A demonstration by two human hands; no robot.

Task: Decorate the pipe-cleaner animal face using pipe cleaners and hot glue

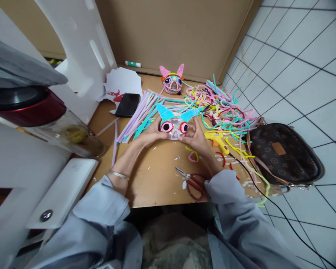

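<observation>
While the little animal head (175, 126) with blue ears is sitting between them at the middle of the wooden table (156, 183), both hands are holding it. The left hand (149, 135) is gripping one side and the right hand (197, 140) is gripping the other. Red scissors (192, 182) are lying near the right wrist. A yellow glue gun (218, 140) is lying just beside the right hand. A pink-eared head (173, 83) is standing farther back.
</observation>
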